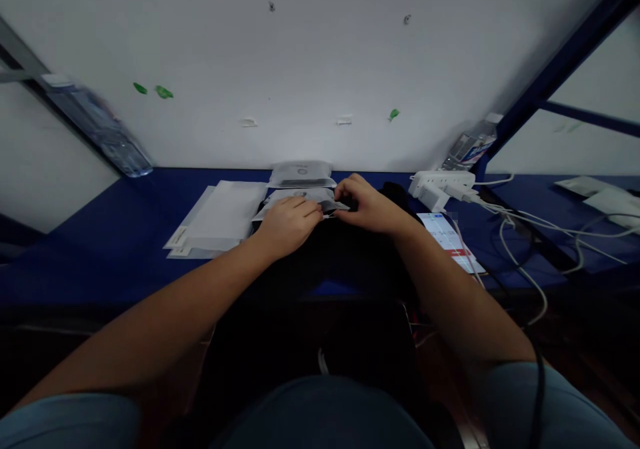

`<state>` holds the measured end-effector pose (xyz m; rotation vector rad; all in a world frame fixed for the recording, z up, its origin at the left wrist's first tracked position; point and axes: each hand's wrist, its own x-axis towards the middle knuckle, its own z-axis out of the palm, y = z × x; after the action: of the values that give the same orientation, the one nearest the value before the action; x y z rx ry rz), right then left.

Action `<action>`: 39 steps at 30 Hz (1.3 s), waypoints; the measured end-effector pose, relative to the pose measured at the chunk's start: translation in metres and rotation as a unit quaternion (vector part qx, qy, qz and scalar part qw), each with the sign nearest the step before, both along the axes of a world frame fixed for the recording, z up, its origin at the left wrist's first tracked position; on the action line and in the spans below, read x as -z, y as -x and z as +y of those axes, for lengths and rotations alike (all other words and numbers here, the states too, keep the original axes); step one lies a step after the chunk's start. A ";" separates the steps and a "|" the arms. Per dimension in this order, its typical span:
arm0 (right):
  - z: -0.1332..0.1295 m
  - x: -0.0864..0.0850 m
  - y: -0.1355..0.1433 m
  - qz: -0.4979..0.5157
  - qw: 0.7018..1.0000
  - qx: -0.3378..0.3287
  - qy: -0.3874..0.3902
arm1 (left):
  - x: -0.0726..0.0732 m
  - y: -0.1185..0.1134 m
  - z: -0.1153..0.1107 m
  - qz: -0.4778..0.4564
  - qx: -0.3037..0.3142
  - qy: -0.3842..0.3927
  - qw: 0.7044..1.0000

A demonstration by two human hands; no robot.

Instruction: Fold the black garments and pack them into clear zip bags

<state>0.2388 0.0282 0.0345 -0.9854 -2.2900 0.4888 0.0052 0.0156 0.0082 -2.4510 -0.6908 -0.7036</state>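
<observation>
A translucent plastic bag (pixel 280 194) lies on a black cloth-like surface (pixel 330 256) in front of me. My left hand (pixel 293 222) rests over the bag's near side, its fingers together and gripping the near edge. At the bag's right corner, my right hand (pixel 367 206) has curled fingers and a thumb closing on the edge. The fingertips of both hands are close together, and what lies inside the bag is partly covered by them. Just behind it sits another filled translucent bag (pixel 302 172) with a small round mark, touched by neither hand.
Flat translucent sleeves (pixel 225 212) are stacked on the blue table (pixel 100 236) to the left. On the right are a white power strip (pixel 443 182), a lit phone (pixel 450 239) and tangled cables (pixel 520 219). Bottles (pixel 107 126) (pixel 473 144) stand by both side frames.
</observation>
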 end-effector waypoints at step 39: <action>0.006 0.008 0.004 -0.098 0.981 -0.035 -0.165 | -0.007 -0.007 0.000 -0.024 0.005 0.045 0.999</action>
<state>0.2350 0.0344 0.0268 -0.8194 -2.4831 0.0336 0.0119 0.0156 0.0151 -2.5291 -0.7442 -0.7526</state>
